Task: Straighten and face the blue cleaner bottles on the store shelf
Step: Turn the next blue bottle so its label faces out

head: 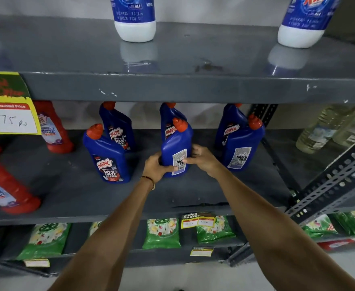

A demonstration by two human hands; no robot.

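Several blue cleaner bottles with red caps stand on the grey middle shelf. The front middle bottle shows its white back label. My left hand grips its lower left side and my right hand grips its lower right side. The front left bottle faces me with its brand label. The front right bottle shows its back label. Three more blue bottles stand behind: back left, back middle, back right, their brand labels facing front.
Red cleaner bottles stand at the shelf's left, one near the front edge. A yellow price tag hangs from the upper shelf, which carries white-and-blue bottles. Green packets lie on the lower shelf. A perforated steel upright is at right.
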